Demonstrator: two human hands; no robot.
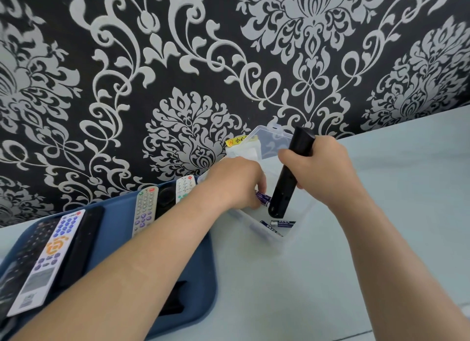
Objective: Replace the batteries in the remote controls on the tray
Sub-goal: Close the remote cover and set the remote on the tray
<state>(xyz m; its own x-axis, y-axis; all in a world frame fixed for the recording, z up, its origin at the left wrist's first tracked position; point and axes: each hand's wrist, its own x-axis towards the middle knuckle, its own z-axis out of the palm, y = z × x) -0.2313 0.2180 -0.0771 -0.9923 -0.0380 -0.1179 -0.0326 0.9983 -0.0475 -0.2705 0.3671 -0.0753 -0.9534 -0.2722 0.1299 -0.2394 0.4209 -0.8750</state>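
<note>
head view, right hand (321, 168): wrapped around the black remote (288, 173), holding it nearly upright over the clear plastic box (292, 241), probably so its lower end stays close to the batteries.
head view, left hand (239, 181): reaching into the box, fingers pinched on a purple battery (263, 197) right beside the remote's lower end; whether it is going in or coming out cannot be told.
head view, spare cells: blue batteries (278, 225) lie loose on the box floor, within easy reach.
head view, box lid (269, 143): propped open against the patterned wall (178, 61), keeping the box mouth free.
head view, tray (142, 241): blue, just left of the box on the pale table (394, 213); several other remotes (145, 209) lie on it, apparently waiting their turn.
head view, dark piece (175, 297): lies on the tray under the left forearm, perhaps a battery cover.
</note>
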